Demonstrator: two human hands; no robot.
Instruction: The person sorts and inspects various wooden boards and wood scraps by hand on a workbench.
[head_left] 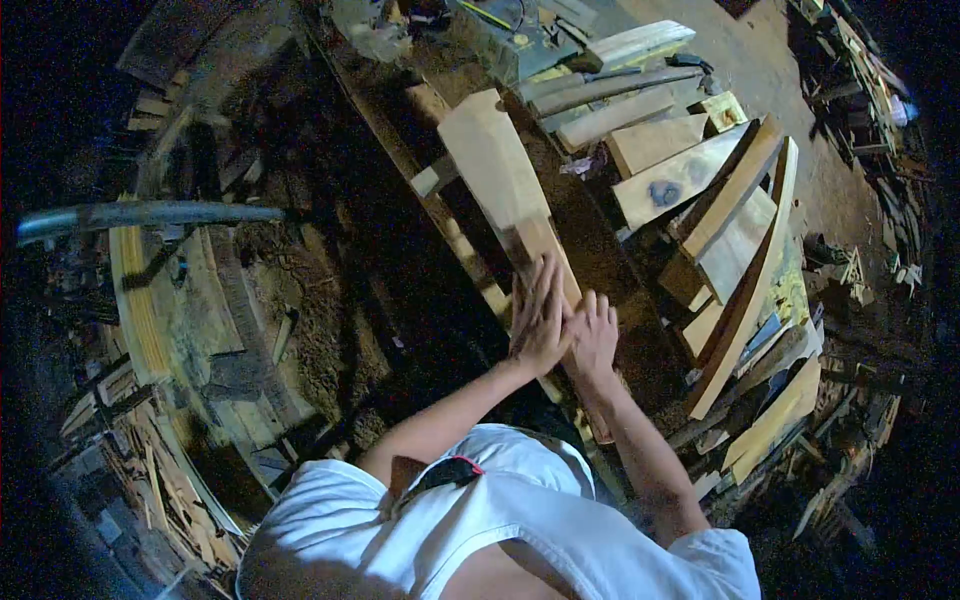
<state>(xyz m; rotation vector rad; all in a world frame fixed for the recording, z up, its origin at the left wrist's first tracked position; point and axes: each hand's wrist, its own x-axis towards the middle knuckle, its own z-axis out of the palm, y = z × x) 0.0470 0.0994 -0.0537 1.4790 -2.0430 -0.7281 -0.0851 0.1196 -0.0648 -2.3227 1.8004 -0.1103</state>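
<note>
Single head-worn view, looking steeply down and forward, close over a cluttered workbench (600, 250), wide-angle

Stacked planks (735, 215) block right; sawdust bench (600, 250) open between.

No legible text, label, brand, number or sign anywhere among the timber.

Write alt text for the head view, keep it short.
Seen from above, a person's left hand and right hand press side by side on the near end of a pale wooden plank lying on a dusty workbench. Stacked boards and offcuts lie to the right, and the surroundings are dark.
</note>
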